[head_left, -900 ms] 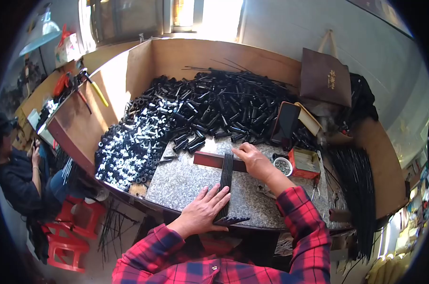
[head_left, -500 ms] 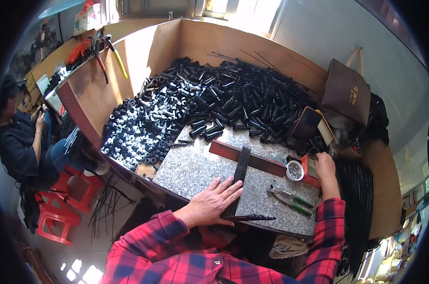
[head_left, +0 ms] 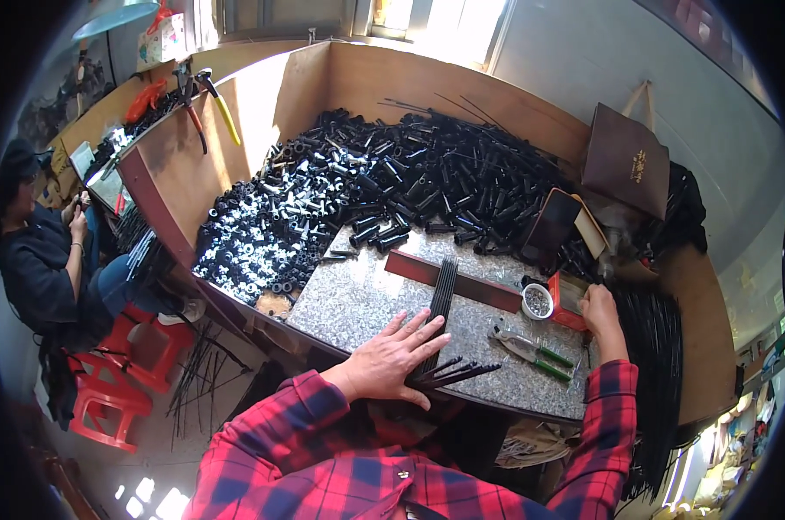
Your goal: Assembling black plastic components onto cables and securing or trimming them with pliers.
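Speckled tabletop (head_left: 349, 299), black rods (head_left: 443, 290) beneath splayed, unclenched left grip (head_left: 386, 357); right grip (head_left: 601, 314), hold unclear.

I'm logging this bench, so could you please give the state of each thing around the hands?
Left hand: spread on rods.
Right hand: curled beside box, grip unclear.
Rods: bunched, lying across bar.
Bar: under rods.
Cup: upright, holding small parts.
Box: open-topped.
Green pliers: lying on slab.
Phone: propped up, screen dark.

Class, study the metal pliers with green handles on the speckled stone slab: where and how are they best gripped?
Probably best by the slim green handles, from the right, using the bare right hand: the handles point right and lie uncovered, while the metal head points left.
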`<state>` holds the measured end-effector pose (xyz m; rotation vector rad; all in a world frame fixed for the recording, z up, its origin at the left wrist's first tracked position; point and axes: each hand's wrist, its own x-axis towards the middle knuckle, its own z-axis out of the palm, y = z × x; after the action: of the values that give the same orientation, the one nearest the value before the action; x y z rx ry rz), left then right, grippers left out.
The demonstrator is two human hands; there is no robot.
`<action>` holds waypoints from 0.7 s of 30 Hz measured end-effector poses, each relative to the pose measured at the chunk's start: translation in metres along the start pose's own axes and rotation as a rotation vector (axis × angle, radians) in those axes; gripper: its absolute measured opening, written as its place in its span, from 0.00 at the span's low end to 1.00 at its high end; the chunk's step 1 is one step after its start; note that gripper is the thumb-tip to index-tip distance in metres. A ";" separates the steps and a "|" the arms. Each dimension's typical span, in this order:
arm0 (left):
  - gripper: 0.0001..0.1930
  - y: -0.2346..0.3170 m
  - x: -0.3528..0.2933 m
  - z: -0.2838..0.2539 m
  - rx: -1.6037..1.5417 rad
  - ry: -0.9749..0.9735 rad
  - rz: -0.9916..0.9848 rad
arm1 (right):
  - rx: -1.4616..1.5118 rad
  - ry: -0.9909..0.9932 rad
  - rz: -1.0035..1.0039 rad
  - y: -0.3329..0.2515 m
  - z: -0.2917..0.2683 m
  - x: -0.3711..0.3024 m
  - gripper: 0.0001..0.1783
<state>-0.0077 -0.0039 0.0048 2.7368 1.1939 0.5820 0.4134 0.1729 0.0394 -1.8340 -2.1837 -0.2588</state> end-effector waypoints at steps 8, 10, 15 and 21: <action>0.44 0.033 0.022 -0.084 -1.007 0.136 0.154 | 0.626 0.085 -0.192 -0.133 -0.105 -0.045 0.02; 0.35 0.041 0.029 -0.099 -1.039 0.173 0.169 | 0.864 0.021 -0.205 -0.172 -0.134 -0.073 0.06; 0.17 0.052 0.032 -0.103 -1.001 0.283 0.087 | 0.768 0.047 -0.565 -0.207 -0.171 -0.112 0.15; 0.11 0.055 0.028 -0.103 -0.912 0.400 -0.005 | 0.597 0.099 -0.726 -0.223 -0.181 -0.122 0.18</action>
<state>0.0079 -0.0281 0.1210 1.8804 0.7012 1.3171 0.2310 -0.0373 0.1798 -0.6771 -2.4124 0.1555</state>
